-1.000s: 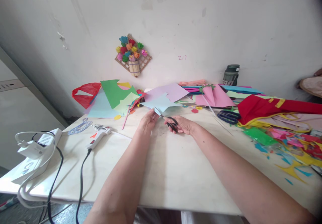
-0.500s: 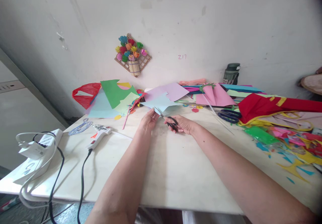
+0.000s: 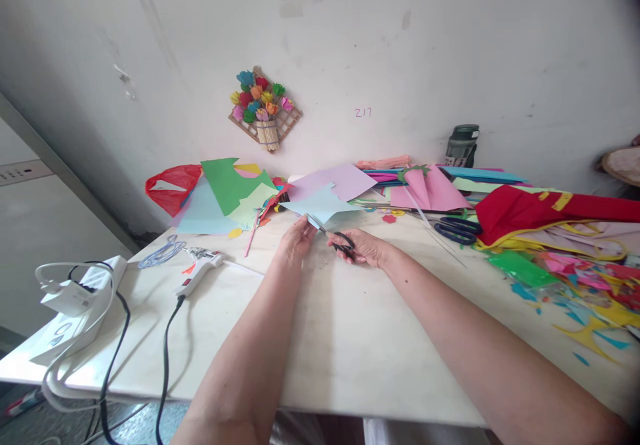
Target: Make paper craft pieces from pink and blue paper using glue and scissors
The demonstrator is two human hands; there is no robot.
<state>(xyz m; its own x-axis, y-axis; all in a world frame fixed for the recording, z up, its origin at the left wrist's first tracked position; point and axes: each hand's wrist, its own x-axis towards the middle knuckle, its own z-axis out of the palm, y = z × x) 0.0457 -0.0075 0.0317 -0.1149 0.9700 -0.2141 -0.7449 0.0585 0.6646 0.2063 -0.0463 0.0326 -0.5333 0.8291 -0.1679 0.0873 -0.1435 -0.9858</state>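
Observation:
A pale blue sheet of paper (image 3: 325, 205) with pointed, star-like edges is held up above the table. My left hand (image 3: 299, 237) pinches its lower left edge between thumb and fingers. Black-handled scissors (image 3: 344, 243) sit in my right hand (image 3: 363, 248), whose fingers go through and around the loops. Their blades lie along the lower edge of the blue paper, close to my left fingertips, and look nearly closed.
A glue gun (image 3: 200, 275) and a power strip (image 3: 80, 311) with cables lie at the left. Behind are a green sheet (image 3: 233, 188), a lilac sheet (image 3: 335, 181) and pink paper (image 3: 440, 191). Blue-handled scissors (image 3: 457, 230), a red apron-like cloth (image 3: 545, 211) and paper scraps (image 3: 590, 331) occupy the right.
The scissor blades have come closer together on the paper's lower edge. Both hands stay in nearly the same place, and the view shifts very slightly.

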